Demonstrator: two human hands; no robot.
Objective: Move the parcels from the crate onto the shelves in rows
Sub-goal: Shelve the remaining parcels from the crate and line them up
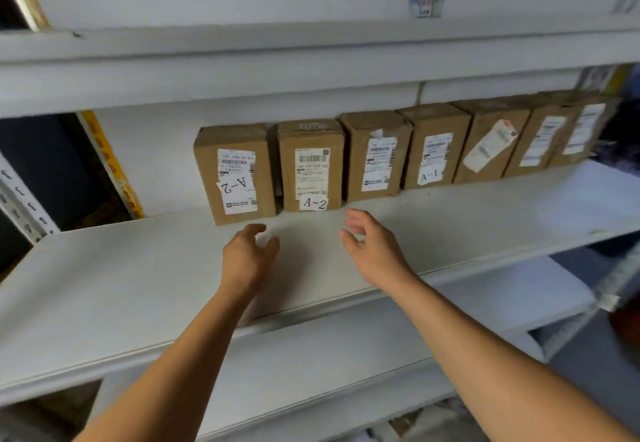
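Note:
Several brown cardboard parcels stand upright in a row along the back of the white shelf (138, 268). The leftmost parcel (235, 173) carries an upside-down "A-2" label. Beside it stands a second parcel (311, 164) with an upright "A-2" label, and farther right one marked "A-1" (433, 151). My left hand (249, 254) hovers over the shelf just in front of the leftmost parcel, fingers loosely bent, holding nothing. Over to the right, my right hand (370, 244) also floats empty with relaxed fingers, in front of the second and third parcels. The crate is out of view.
An upper shelf (311, 50) hangs close above the parcel tops. A lower shelf (450, 303) sits below. A yellow-taped upright (114, 168) and a slotted post (24, 199) stand at the left. The shelf surface left of the row is bare.

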